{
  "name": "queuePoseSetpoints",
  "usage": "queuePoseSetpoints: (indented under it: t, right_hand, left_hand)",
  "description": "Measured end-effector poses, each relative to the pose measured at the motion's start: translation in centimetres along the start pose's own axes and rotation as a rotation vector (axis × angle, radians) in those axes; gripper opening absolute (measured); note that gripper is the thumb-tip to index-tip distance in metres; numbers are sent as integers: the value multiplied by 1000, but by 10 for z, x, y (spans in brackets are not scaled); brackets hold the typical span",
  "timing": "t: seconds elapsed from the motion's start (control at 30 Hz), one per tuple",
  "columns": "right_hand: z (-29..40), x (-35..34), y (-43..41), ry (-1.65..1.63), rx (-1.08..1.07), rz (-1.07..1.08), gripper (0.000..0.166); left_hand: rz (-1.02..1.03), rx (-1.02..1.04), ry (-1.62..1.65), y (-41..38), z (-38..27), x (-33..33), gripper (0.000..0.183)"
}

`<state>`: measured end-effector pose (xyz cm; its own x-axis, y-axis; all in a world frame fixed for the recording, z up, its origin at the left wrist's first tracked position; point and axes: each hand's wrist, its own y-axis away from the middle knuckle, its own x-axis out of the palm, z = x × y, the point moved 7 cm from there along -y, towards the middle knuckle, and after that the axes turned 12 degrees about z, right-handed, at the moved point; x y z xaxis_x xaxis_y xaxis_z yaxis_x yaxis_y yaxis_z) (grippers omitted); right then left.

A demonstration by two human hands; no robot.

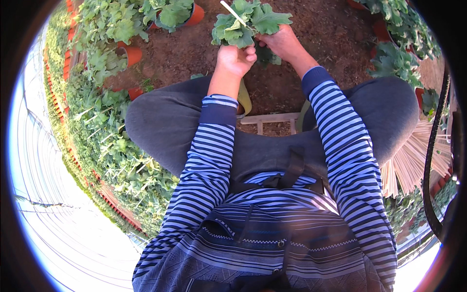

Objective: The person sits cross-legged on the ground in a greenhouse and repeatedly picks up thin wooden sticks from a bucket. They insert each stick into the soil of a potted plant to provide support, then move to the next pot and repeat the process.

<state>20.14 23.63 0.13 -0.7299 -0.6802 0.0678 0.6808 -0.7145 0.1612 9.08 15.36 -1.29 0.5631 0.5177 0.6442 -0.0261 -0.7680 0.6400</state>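
Note:
A leafy green plant [270,20] stands at the top centre, with a pale thin stick [233,13] slanting up out of its leaves. My left hand [236,60] is at the plant's near left edge, fingers curled in under the leaves. On the right side my right hand [279,42] reaches in beneath a broad leaf, its fingertips close to the left hand. What the fingers of either hand grip is hidden by the leaves. The plant's base and any pot under it are also hidden.
Potted leafy plants in orange-red pots [133,56] line the left, with more pots [382,31] at the right. Brown soil [328,33] lies between. A bundle of pale sticks [412,160] fans out beside the right knee. A wooden frame [271,118] shows between the legs; a dark cable [434,146] hangs far right.

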Motion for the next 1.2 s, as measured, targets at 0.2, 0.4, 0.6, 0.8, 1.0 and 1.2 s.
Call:
queuePoseSetpoints:
  t: [0.2, 0.4, 0.6, 0.8, 1.0, 1.2]
  right_hand:
    - [8, 5, 1, 39, -23, -44, 14]
    - [6, 4, 0, 69, -49, -48, 16]
    - [9, 8, 0, 117, -8, -21, 15]
    - [3, 2, 2, 92, -14, -53, 17]
    - [6, 6, -1, 46, -60, 32, 15]
    - [12, 5, -1, 276, -94, -10, 14]
  left_hand:
    - [-275, 716, -1043, 25, -26, 16, 12]
    - [-518, 1052, -1601, 49, -33, 43, 22]
    - [-531, 1031, -1603, 47, -32, 39, 22]
    - [-432, 322, -729, 18, -18, 11, 11]
    - [2, -44, 126, 3, 1, 2, 21]
    - [-190, 195, -299, 11, -3, 7, 15]
